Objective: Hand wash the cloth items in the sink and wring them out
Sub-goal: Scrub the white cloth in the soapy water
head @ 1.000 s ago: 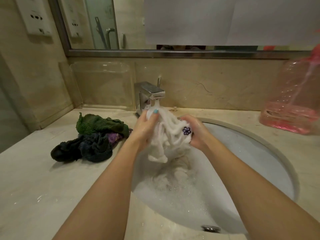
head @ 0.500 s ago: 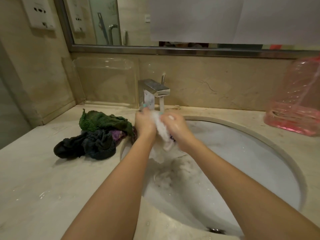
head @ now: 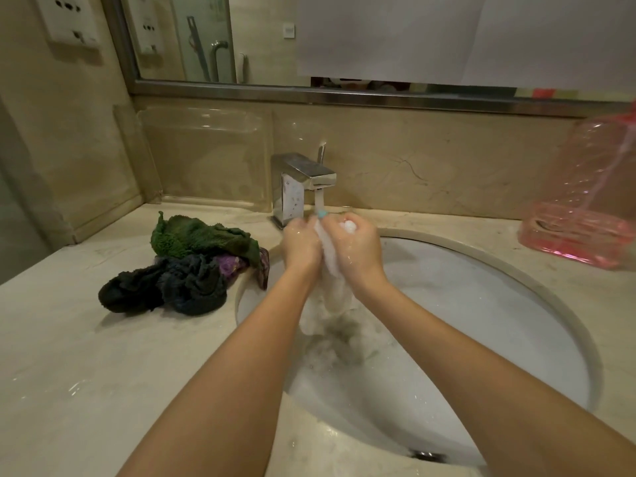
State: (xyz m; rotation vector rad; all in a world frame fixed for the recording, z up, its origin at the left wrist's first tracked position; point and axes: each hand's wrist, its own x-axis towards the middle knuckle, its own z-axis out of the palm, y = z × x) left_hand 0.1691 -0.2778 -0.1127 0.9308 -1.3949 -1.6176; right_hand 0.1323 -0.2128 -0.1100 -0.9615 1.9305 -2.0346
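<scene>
A wet white cloth (head: 331,259) is bunched between my two hands above the back of the white sink (head: 481,304). My left hand (head: 300,241) grips its left side and my right hand (head: 358,246) curls round its top, squeezing it. Water runs from the chrome tap (head: 303,180) onto the cloth and my fingers. The cloth's lower end hangs blurred toward soapy, greyish water in the basin. A pile of other cloths lies on the counter left of the sink: a green one (head: 196,235), dark ones (head: 165,290) and a purple one (head: 230,265).
A pink clear plastic jug (head: 585,208) stands on the counter at the right. The marble counter (head: 103,373) is wet. A mirror (head: 261,36) and wall sockets (head: 69,18) are behind. The overflow drain (head: 425,455) sits at the sink's near wall.
My hands drew together and rose to the tap, compressing the spread white cloth into a tight bunch under the running water. The flower motif is now hidden.
</scene>
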